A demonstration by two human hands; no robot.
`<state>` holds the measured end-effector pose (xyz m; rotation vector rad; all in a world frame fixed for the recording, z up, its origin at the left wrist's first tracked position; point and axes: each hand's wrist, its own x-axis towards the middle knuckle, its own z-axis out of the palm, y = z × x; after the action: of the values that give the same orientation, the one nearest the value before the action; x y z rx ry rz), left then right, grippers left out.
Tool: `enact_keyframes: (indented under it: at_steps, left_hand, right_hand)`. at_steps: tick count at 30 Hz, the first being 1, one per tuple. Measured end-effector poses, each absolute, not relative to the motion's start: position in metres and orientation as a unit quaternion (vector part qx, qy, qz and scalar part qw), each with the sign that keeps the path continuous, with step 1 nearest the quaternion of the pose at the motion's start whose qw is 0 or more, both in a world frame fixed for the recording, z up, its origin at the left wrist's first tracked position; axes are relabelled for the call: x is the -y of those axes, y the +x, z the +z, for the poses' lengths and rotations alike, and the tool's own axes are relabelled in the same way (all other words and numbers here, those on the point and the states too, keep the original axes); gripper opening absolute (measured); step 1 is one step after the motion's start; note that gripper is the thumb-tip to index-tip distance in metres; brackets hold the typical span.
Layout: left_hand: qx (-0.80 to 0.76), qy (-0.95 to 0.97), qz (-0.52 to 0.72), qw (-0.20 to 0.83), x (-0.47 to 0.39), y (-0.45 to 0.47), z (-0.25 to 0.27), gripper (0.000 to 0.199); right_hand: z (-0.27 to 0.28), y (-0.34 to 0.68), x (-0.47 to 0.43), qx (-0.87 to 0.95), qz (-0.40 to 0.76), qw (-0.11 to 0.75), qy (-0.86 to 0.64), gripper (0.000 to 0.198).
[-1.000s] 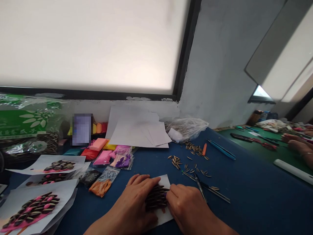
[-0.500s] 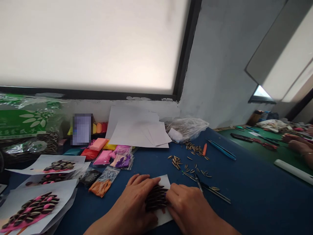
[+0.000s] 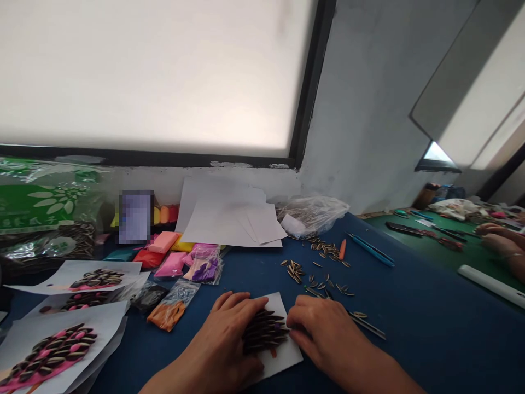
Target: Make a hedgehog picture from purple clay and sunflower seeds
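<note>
My left hand [image 3: 232, 336] lies over the left side of a small sheet of white paper [image 3: 289, 355], its fingers stretched out flat and its thumb near the lower edge. Beside its palm, dark sunflower seeds [image 3: 262, 332] are set close together on the paper, with a small purple bit [image 3: 278, 325] among them at the right and an orange piece [image 3: 273, 354] below. Just right of the seeds, my right hand [image 3: 322, 328] hovers at the paper's edge with fingers curled and tips close together. Anything between those tips is hidden.
Loose sunflower seeds [image 3: 295, 271], blue tweezers [image 3: 371, 250] and an orange stick [image 3: 343, 249] lie to the right. Coloured clay packets [image 3: 172, 264], paper sheets [image 3: 229, 219] and finished seed pictures [image 3: 53, 350] are on the left and behind. Another person's hand [image 3: 502, 241] is far right.
My right hand has drawn back to the right, off the seeds, uncovering the purple bit and more of the paper. My left hand stays in place.
</note>
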<state>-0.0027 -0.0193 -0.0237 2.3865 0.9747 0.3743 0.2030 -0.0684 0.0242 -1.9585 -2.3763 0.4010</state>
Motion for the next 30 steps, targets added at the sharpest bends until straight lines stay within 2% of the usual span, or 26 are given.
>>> enact_keyframes:
  at_steps: [6,12,16,21,26,30]
  left_hand:
    - [-0.35,0.889,0.139,0.259,0.02,-0.002,-0.02,0.077]
    - [-0.343,0.886,0.161,0.267,0.017,-0.016,-0.021,0.071]
    - [-0.386,0.877,0.171,0.23,0.008,-0.027,-0.026,0.065]
    - [-0.469,0.867,0.081,0.148,0.002,-0.028,-0.018,0.052]
    - [-0.504,0.855,-0.004,0.124,0.003,-0.025,-0.004,0.032]
    - [-0.521,0.845,-0.03,0.119,0.002,-0.026,-0.003,0.027]
  right_hand:
    - [0.027,0.206,0.066,0.753,0.117,0.034,-0.647,0.017]
    - [0.021,0.213,0.062,0.741,0.168,0.068,-0.646,0.029]
    - [0.02,0.211,0.06,0.727,0.198,0.095,-0.651,0.027]
    - [0.023,0.205,0.061,0.71,0.214,0.091,-0.665,0.025]
    - [0.021,0.205,0.061,0.7,0.227,0.108,-0.669,0.022]
    - [0.019,0.204,0.061,0.697,0.235,0.115,-0.668,0.02]
